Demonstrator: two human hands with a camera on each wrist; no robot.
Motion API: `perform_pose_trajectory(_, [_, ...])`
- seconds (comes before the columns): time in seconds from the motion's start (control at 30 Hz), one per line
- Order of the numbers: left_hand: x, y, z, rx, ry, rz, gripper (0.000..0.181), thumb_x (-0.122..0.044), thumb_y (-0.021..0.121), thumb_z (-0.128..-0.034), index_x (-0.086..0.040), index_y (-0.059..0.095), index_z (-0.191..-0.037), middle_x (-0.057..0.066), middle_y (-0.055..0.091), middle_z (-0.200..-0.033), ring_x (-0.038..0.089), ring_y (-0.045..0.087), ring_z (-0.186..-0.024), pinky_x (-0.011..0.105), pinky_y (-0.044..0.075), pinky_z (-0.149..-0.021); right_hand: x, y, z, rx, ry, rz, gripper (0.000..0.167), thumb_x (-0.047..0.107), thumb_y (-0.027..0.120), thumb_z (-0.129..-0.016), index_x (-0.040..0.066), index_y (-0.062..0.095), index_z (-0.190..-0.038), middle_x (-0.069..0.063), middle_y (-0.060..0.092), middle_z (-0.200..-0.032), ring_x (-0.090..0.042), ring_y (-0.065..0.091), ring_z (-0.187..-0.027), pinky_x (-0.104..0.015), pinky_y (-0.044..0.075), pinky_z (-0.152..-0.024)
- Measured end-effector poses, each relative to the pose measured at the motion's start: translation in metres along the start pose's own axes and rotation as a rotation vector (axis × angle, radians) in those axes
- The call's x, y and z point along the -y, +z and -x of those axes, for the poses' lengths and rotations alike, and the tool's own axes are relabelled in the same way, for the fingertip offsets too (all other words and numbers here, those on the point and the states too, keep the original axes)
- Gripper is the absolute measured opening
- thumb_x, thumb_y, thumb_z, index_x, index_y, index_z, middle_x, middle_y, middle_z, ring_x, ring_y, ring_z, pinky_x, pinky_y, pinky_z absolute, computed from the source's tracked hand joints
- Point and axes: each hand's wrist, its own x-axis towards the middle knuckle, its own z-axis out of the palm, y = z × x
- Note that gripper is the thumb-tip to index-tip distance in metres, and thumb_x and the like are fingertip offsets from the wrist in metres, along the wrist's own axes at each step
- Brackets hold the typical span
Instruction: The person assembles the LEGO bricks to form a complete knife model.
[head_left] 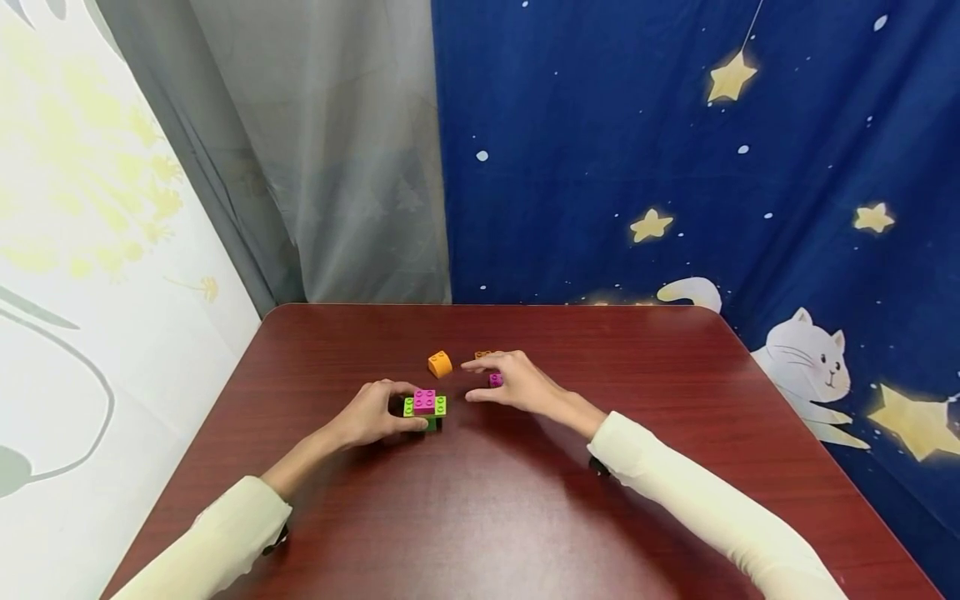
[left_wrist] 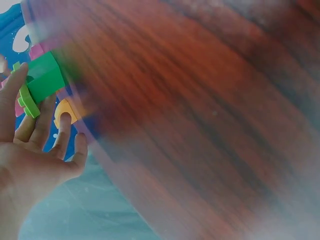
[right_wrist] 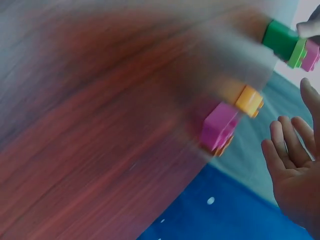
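My left hand (head_left: 378,414) grips a small stack of toy building bricks between thumb and fingers. The stack has a pink brick (head_left: 424,400) on top, a lime green piece (head_left: 440,406) under it and a darker green brick (left_wrist: 46,76) at the bottom. To its right, my right hand (head_left: 517,385) hovers with fingers spread and nothing in its grasp. Beside that hand is a magenta brick (right_wrist: 219,125), partly hidden by it in the head view. An orange brick with a curved side (head_left: 440,364) lies between the hands, beyond the stack.
An orange studded piece (head_left: 483,355) sits just behind the right hand, partly covered by it. The dark red wooden table (head_left: 480,517) ends at a far edge against a grey curtain (head_left: 360,167) and a blue starry curtain (head_left: 570,167).
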Motion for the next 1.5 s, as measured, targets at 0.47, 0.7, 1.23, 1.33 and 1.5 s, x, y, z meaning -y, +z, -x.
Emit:
perform_pose_trajectory(0.47, [-0.009, -0.007, 0.0, -0.025, 0.015, 0.055, 0.046, -0.04, 0.089, -0.0825, -0.02, 0.075, -0.121, -0.005, 0.073, -0.106, 0.026, 0.063, -0.105, 0.051, 0.052, -0.091, -0.038, -0.01, 0.017, 0.017, 0.11, 0.112, 0.05, 0.03, 0.09, -0.083, 0.007, 0.075, -0.125, -0.009, 0.075, -0.122, -0.022, 0.069, -0.114, -0.04, 0.054, -0.099])
perform_pose_trajectory(0.7, [-0.01, -0.006, 0.0, -0.049, 0.03, 0.067, 0.039, -0.036, 0.089, -0.084, -0.018, 0.077, -0.117, -0.005, 0.075, -0.105, 0.024, 0.064, -0.105, 0.052, 0.051, -0.094, -0.046, -0.005, 0.018, 0.052, 0.157, 0.116, 0.048, 0.028, 0.089, -0.085, 0.008, 0.075, -0.126, -0.005, 0.076, -0.109, -0.021, 0.071, -0.101, -0.037, 0.056, -0.09])
perform_pose_trajectory(1.23, [-0.006, -0.002, -0.001, -0.051, 0.003, 0.126, 0.038, -0.033, 0.09, -0.0835, -0.016, 0.078, -0.115, -0.002, 0.076, -0.104, 0.019, 0.063, -0.099, 0.047, 0.055, -0.09, -0.032, -0.012, 0.01, 0.005, 0.12, 0.051, 0.041, 0.02, 0.088, -0.086, 0.007, 0.076, -0.123, -0.002, 0.076, -0.095, -0.025, 0.069, -0.085, -0.036, 0.057, -0.076])
perform_pose_trajectory(1.33, [-0.005, -0.002, -0.001, -0.041, -0.007, 0.139, 0.038, -0.033, 0.089, -0.0836, -0.016, 0.078, -0.115, -0.002, 0.076, -0.105, 0.019, 0.064, -0.099, 0.047, 0.055, -0.09, -0.023, -0.013, 0.006, -0.002, 0.09, 0.029, 0.043, 0.018, 0.088, -0.085, 0.005, 0.075, -0.124, -0.006, 0.077, -0.099, -0.029, 0.072, -0.09, -0.044, 0.058, -0.083])
perform_pose_trajectory(1.5, [-0.004, -0.001, 0.0, -0.04, -0.004, 0.152, 0.039, -0.034, 0.09, -0.0834, -0.016, 0.078, -0.115, -0.001, 0.077, -0.106, 0.018, 0.066, -0.099, 0.048, 0.055, -0.091, -0.007, -0.012, -0.001, -0.003, 0.057, 0.007, 0.042, 0.018, 0.089, -0.084, 0.007, 0.076, -0.123, -0.007, 0.077, -0.111, -0.025, 0.073, -0.099, -0.047, 0.057, -0.093])
